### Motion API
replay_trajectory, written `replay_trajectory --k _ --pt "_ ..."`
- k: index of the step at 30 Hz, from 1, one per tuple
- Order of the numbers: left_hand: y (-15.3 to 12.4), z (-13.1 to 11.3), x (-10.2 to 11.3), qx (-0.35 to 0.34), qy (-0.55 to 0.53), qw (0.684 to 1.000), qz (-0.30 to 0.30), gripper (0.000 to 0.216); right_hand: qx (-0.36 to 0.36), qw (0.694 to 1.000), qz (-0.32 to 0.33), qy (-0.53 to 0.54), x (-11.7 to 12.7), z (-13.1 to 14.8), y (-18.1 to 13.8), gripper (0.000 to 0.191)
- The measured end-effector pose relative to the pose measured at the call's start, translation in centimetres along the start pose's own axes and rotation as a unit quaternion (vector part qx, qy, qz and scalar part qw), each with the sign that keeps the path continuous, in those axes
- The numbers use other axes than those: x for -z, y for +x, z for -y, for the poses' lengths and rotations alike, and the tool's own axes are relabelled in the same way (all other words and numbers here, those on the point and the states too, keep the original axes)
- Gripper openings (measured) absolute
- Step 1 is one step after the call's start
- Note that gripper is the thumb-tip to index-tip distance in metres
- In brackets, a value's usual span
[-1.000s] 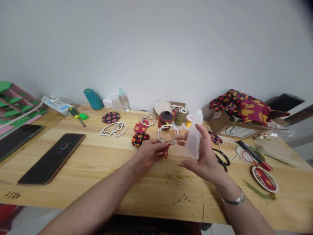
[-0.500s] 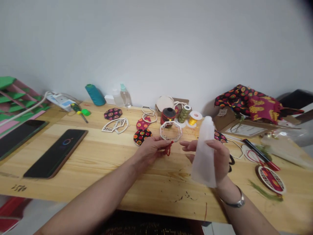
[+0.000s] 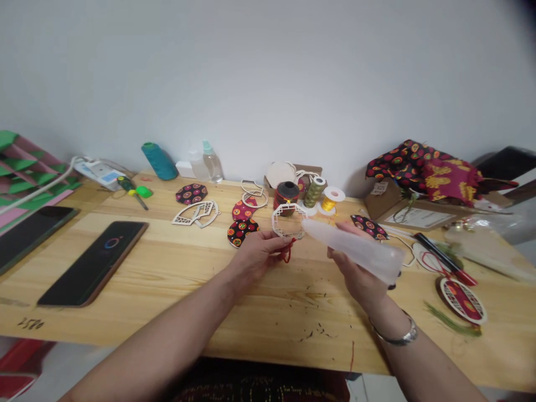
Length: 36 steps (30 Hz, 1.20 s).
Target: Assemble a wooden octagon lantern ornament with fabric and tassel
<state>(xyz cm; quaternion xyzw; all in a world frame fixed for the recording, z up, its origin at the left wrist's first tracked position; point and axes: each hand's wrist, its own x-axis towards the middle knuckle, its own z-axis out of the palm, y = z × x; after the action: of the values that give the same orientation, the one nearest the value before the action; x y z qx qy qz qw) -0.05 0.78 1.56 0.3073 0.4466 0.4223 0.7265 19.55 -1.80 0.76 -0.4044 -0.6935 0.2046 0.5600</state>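
My left hand pinches the lower edge of a pale octagonal lattice frame, holding it upright above the table. Below those fingers dangles a red cord. A translucent white squeeze bottle is gripped in my right hand, lying on its side with the narrow tip pointing left. That tip is at the frame's right edge; whether it touches, I cannot tell. Part of the right hand's fingers is hidden behind the bottle. Beside my left hand lies a dark patterned fabric disc.
Thread spools stand behind the frame. Fan-shaped lattice pieces and an octagonal fabric piece lie left. A phone rests farther left. On the right are a cardboard box with fabric, a marker and an oval ornament.
My right hand has turned the squeeze bottle from upright to sideways, bringing its tip left to the lattice frame. My left hand keeps its hold, nearly still.
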Motion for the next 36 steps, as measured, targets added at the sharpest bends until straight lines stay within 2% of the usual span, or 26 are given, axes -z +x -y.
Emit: replay_trajectory --k 3,6,13,18,24,32,36 --pt "-0.1 0.1 -0.1 -0.006 0.001 1.000 -0.005 0.017 -0.061 0.997 -0.036 0.030 -0.2 0.8 0.4 0.029" --pt "-0.1 0.1 -0.2 -0.020 0.009 1.000 -0.010 0.020 -0.091 0.995 -0.020 0.046 -0.6 1.6 0.7 0.023" --pt "0.1 0.3 -0.1 -0.058 0.025 0.998 -0.031 0.024 -0.092 0.995 -0.021 0.016 -1.0 1.9 1.0 0.017" --pt "0.1 0.4 -0.1 -0.066 0.046 0.996 -0.032 0.024 -0.105 0.993 -0.037 0.034 -1.2 1.8 1.0 0.018" --pt "0.1 0.6 0.0 -0.075 0.059 0.995 -0.028 0.023 -0.080 0.996 -0.030 0.005 -1.2 2.0 1.3 0.010" --pt "0.0 0.5 -0.1 -0.068 0.077 0.994 -0.046 0.022 -0.059 0.998 -0.009 -0.023 -1.1 2.0 1.4 0.011" --pt "0.0 0.5 -0.2 -0.065 0.081 0.993 -0.053 0.022 -0.012 0.998 0.002 -0.061 -1.0 1.6 1.2 0.018"
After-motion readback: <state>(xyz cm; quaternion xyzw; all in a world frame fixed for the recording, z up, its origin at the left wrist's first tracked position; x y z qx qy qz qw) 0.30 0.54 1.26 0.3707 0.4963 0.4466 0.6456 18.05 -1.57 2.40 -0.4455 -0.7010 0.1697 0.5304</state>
